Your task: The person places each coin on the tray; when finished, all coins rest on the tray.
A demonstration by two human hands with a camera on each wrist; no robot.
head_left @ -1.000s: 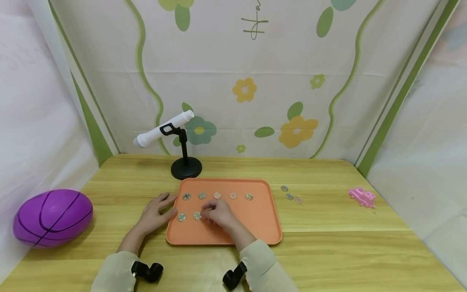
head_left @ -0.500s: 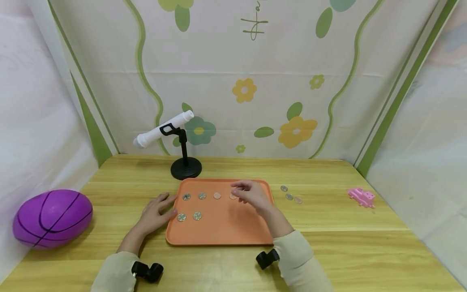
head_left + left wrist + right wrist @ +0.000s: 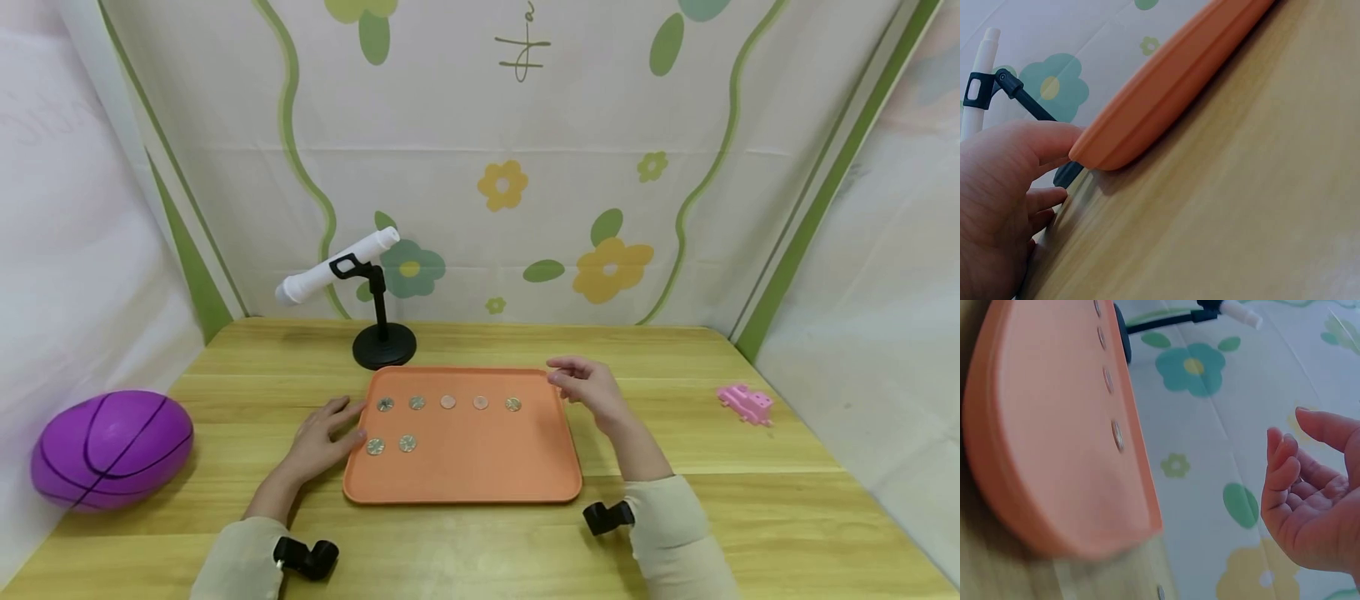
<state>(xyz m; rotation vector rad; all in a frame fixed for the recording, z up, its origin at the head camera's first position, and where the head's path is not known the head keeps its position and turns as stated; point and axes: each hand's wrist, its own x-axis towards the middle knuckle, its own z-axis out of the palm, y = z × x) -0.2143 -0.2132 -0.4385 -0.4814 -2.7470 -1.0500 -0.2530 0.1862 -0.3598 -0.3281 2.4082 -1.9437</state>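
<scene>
An orange tray (image 3: 480, 475) lies on the table with several coins in two rows: a longer far row, including a copper-coloured coin (image 3: 447, 402), and two silvery coins in the near row, one a silvery coin (image 3: 407, 443). My left hand (image 3: 321, 437) rests at the tray's left edge, fingertips against the rim in the left wrist view. Raised over the tray's far right corner is my right hand (image 3: 592, 390), its fingers loosely bent and nothing between thumb and fingers in the right wrist view. A coin (image 3: 1160, 592) shows on the table beyond the tray; this hand hides that spot in the head view.
A white microphone (image 3: 337, 265) sits in a black stand (image 3: 384, 343) behind the tray. To the left is a purple ball (image 3: 112, 450) with black lines; a small pink toy (image 3: 746, 404) lies at the right. A flowered cloth (image 3: 480, 108) hangs behind the table.
My right hand has moved from the near-row coins, back and rightward across the tray, to its far right corner, now covering the loose coins on the table. My left hand has stayed put.
</scene>
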